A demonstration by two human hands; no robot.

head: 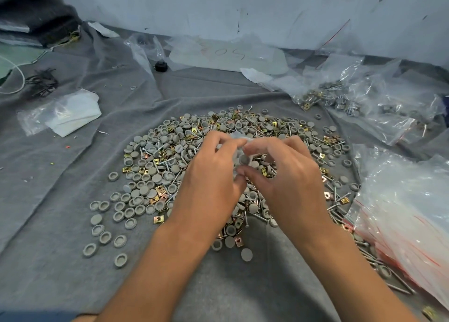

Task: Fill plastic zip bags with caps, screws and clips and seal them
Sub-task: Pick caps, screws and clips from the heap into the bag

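Pinching a small clear zip bag (239, 149) between both hands, I am holding it just above the middle of the pile (170, 166) of grey caps, gold clips and screws. My left hand (213, 175) is gripping the bag's left side with thumb and fingers curled round it, and my right hand (281, 173) is pinching its top edge and lower edge from the right. At least one grey cap (244, 160) is showing through the plastic. The pile is lying on a grey cloth (60, 200). Filled bags (340, 98) are lying at the far right of the cloth, and a stack of unused zip bags (408, 222) with red strips is sitting near my right forearm.
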